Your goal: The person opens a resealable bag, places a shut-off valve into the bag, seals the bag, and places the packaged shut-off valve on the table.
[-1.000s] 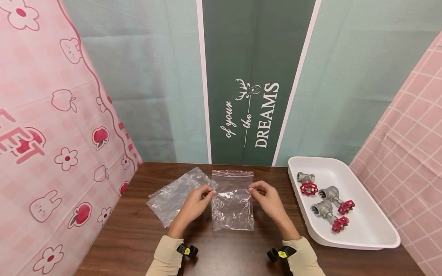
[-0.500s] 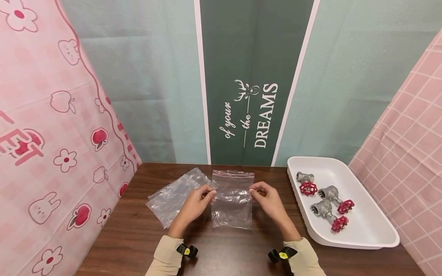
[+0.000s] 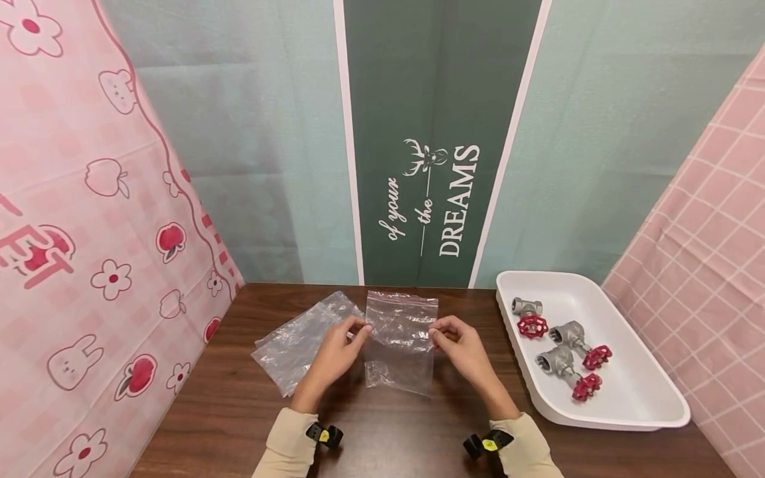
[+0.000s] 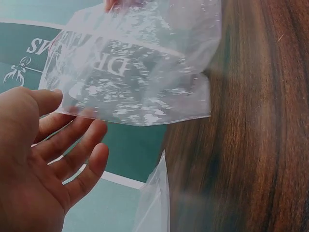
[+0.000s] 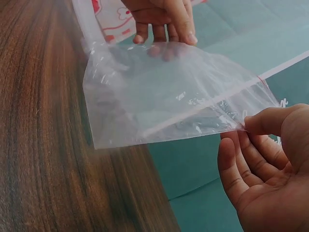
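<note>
A clear zip-lock bag with a pinkish zip strip along its far end is stretched between both hands. My left hand pinches its left edge between thumb and fingertips. On the opposite edge, my right hand pinches it the same way. Both wrist views show the zip-lock bag held up off the table, its film wrinkled and shiny, nothing visible inside. More clear plastic bags lie overlapping on the wood just left of it, partly behind the left hand.
At the right stands a white tray holding three metal valves with red handwheels, such as the near valve. Under everything is a dark wooden table. A green curtain hangs behind, with pink cloths at the sides.
The held bag has tilted: its near end has lifted and drawn slightly away, and its glare has shifted. Both hands keep their pinch in nearly the same place.
</note>
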The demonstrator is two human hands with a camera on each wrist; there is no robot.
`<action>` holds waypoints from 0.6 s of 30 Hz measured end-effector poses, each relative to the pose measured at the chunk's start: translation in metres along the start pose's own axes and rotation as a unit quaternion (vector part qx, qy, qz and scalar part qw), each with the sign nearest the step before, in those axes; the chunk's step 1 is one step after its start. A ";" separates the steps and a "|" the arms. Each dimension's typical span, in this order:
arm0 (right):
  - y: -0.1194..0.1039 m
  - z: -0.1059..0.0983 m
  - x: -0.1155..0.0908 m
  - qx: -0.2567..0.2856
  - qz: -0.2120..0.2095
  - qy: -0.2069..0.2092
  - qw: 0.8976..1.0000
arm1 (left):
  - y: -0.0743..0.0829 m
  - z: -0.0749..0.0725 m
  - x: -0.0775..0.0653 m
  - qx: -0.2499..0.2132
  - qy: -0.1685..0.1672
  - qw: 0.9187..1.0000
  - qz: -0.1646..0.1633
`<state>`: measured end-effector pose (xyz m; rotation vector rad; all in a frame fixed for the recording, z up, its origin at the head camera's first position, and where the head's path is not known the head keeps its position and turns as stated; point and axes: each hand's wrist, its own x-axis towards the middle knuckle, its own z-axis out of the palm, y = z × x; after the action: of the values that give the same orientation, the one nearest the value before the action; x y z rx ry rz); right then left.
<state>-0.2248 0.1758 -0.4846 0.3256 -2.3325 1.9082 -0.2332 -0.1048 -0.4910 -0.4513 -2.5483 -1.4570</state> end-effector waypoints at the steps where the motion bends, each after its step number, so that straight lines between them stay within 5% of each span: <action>1: 0.000 0.000 0.000 -0.001 -0.001 0.000 1.000 | 0.000 0.000 0.000 0.006 0.008 1.000 0.005; 13: 0.000 0.000 -0.003 -0.017 -0.003 -0.009 1.000 | 0.005 0.008 0.009 0.001 0.112 0.990 0.081; 18: 0.001 0.000 -0.004 -0.032 -0.010 -0.009 0.999 | 0.012 0.012 0.011 0.003 0.103 0.990 0.099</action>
<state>-0.2212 0.1759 -0.4864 0.3595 -2.3853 1.8254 -0.2397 -0.0872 -0.4843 -0.5079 -2.2762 -1.3493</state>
